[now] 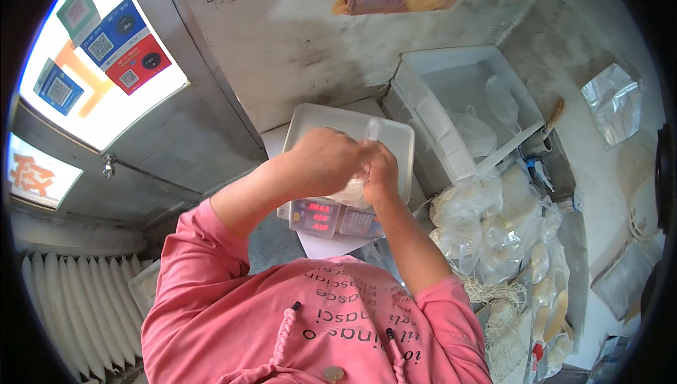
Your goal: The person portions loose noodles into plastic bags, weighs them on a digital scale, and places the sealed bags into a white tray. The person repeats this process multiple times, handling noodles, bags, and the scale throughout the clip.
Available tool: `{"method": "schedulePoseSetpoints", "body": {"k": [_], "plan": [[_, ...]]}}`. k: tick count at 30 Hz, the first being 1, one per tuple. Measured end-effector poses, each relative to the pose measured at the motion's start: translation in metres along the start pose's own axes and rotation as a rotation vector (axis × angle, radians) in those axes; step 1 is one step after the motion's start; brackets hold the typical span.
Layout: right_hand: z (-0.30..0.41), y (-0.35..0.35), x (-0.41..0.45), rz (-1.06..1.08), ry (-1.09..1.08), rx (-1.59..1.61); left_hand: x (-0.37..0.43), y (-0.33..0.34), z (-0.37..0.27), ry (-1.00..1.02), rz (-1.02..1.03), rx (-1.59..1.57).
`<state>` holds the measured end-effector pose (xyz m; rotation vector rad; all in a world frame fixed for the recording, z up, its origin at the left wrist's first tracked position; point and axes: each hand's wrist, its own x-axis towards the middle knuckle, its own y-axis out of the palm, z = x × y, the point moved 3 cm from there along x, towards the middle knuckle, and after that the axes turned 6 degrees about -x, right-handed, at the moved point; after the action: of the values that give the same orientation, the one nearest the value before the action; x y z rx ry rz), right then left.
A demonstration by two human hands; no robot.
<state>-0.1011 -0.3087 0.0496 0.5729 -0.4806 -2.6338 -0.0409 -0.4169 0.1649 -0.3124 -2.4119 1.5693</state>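
Both my hands meet over the tray of a digital weighing scale (400, 167), whose red display (319, 217) is lit. My left hand (330, 162) is slightly blurred and closes around the gathered top of a thin plastic bag (351, 193). Against it, my right hand (382, 172) pinches the same bag's neck. The bag's pale contents show below my fingers, but I cannot tell what they are. A clear tip of plastic sticks up above the hands. My wrists hide part of the tray.
Right of the scale stands a white plastic bin (439, 140) with plastic bags inside. Bagged noodles (486, 225) and loose noodles (502, 320) lie at the right. A metal door (174, 125) with a knob and a white radiator (79, 310) are at the left.
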Motion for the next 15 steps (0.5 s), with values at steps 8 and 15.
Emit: {"method": "schedulePoseSetpoints", "body": {"k": [8, 15], "plan": [[0.024, 0.018, -0.003, 0.573, 0.211, -0.465, 0.048, 0.016, 0.062, -0.023, 0.039, -0.73], [0.028, 0.0, 0.006, 0.497, 0.096, -0.143, 0.007, 0.09, 0.091, -0.06, 0.043, -0.535]]}}
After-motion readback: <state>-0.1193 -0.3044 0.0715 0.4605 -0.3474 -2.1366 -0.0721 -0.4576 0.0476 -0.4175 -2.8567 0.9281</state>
